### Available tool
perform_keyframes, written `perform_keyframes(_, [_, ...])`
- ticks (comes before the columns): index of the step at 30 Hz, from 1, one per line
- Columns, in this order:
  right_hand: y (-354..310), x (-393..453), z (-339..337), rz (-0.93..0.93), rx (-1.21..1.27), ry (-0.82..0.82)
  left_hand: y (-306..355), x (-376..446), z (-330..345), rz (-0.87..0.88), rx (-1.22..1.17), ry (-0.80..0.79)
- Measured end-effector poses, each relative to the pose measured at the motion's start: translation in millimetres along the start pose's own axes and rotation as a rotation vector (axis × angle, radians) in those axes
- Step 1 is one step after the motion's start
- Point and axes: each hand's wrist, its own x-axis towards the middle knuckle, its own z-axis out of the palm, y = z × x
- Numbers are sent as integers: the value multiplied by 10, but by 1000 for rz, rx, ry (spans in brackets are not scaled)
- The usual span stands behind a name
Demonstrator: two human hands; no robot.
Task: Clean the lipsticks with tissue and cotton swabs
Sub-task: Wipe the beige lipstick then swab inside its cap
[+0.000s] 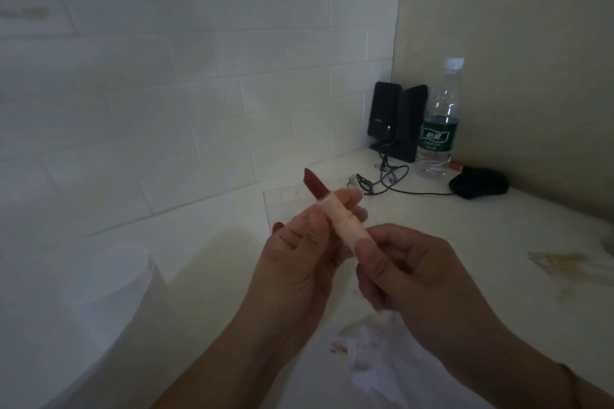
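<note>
Lipstick, light with a soft, smear-prone red bullet, sits raised above the table: your left hand and right hand both pinch its rigid pale tube, rightly.

Left hand and right hand: both bare, no rings or gloves on the fingers. Forearms bare behind the fingers, no sleeves visible. Nails short, unpainted.

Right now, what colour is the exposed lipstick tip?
Dark brownish red lipstick tip, above a pale pink tube; head view.
</note>
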Motion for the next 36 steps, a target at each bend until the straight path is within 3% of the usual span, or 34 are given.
perform_keyframes(2, [-22, 1, -2, -25, 21, 53, -9, -26, 44, -30, -1, -72])
perform_keyframes(5, [-61, -2, -25, -41, -44, -2, -21, -51, 64, -64, 19, -98])
perform_keyframes(10, [-172, 43, -352, -93, -656, -90, 61, -13, 20, -54, 60, 108])
perform_keyframes(14, [-128, 102, -558, -56, -1113, -509, 81, -16, 25, -120, -50, 169])
perform_keyframes(17, [-23, 134, -515, -103, -1130, -657, 91, -15, 51, -151, -134, 152])
perform_keyframes(20, [-11, 153, -584, -184, -975, -663, 99, 1, 53, -167, -164, 154])
perform_keyframes(23, [-133, 148, -723, -201, -736, -583, 114, 0, 59, -195, -184, 133])
perform_keyframes(28, [-167, 173, -683, -314, -220, -106, 69, -4, 110, -230, -135, 159])
perform_keyframes(32, [-55, 153, -462, -405, -450, 167, 25, -85, 240, -249, -10, 96])
perform_keyframes(36, [-18, 87, -223, -410, -484, 299, -28, -134, 278, -244, 236, 62])
